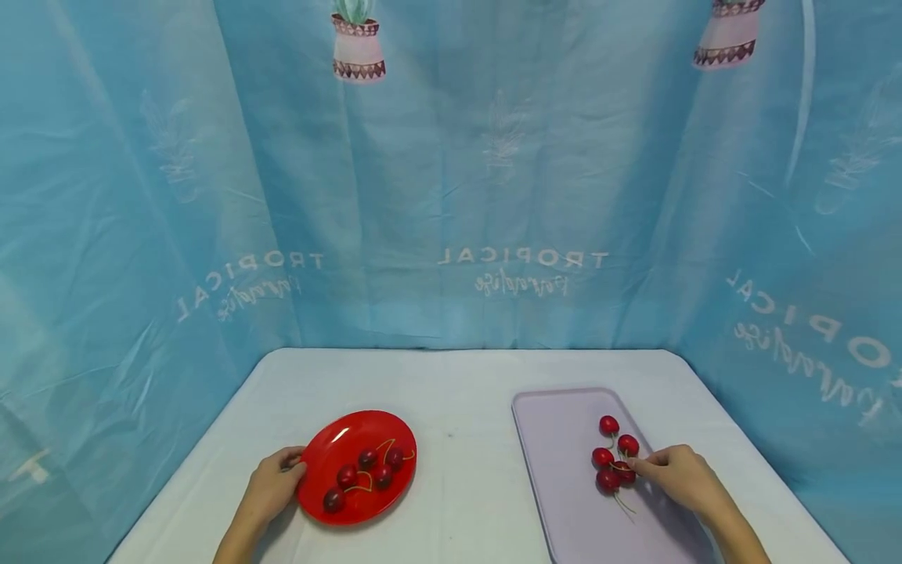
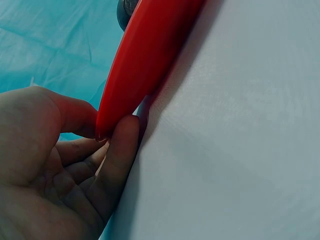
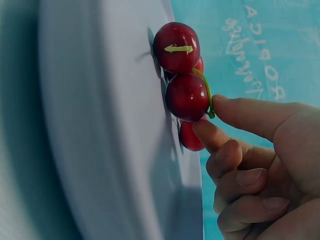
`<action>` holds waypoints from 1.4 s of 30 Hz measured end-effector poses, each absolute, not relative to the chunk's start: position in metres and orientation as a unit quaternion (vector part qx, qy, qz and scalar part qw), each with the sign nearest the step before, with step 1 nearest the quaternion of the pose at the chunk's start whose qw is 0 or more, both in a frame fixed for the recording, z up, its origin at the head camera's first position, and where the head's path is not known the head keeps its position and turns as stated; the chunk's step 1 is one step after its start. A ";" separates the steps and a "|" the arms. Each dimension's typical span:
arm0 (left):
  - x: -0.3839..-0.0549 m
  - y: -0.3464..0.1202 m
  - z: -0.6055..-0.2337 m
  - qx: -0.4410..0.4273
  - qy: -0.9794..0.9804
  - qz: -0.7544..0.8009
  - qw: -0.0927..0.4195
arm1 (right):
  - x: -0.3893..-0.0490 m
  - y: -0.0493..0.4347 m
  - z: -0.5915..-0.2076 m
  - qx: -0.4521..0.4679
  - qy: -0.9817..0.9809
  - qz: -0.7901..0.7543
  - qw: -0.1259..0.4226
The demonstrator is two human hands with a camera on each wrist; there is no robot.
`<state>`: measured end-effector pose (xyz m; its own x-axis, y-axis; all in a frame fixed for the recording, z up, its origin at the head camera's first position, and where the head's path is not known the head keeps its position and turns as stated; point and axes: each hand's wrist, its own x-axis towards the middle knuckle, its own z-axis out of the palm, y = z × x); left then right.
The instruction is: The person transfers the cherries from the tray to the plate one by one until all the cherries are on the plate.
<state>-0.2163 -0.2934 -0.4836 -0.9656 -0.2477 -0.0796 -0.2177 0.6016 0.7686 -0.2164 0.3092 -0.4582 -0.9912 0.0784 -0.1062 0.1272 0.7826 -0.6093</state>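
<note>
Near the left side of the table, my left hand (image 1: 273, 479) pinches the rim of a round red plate (image 1: 320, 454), thumb on top and fingers beneath. Several dark red cherries (image 1: 347, 475) with green stems lie on this plate. On the right, a pale purple tray (image 1: 557, 462) carries several bright red cherries (image 1: 608, 425) in a cluster. My right hand (image 1: 678, 474) reaches over the tray's right edge, with thumb and forefinger at one cherry (image 3: 186, 97). In the right wrist view the thumb tip meets its green stem and the forefinger meets its underside. The other fingers are curled.
Both vessels rest on a white-covered table (image 1: 458, 454), the plate left and the tray right, with white tabletop between them. Blue curtains (image 1: 437, 196) with printed lettering hang behind and along both sides of the table.
</note>
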 end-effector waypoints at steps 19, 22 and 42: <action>-0.216 -0.292 -0.483 0.124 -0.895 -0.427 0.026 | -0.221 0.306 -0.456 0.073 0.932 -0.351 0.042; -0.216 -0.292 -0.484 0.125 -0.895 -0.427 0.028 | -0.221 0.305 -0.455 0.064 0.933 -0.352 0.031; -0.217 -0.293 -0.486 0.127 -0.897 -0.423 0.023 | -0.234 0.276 -0.441 0.038 0.924 -0.381 -0.012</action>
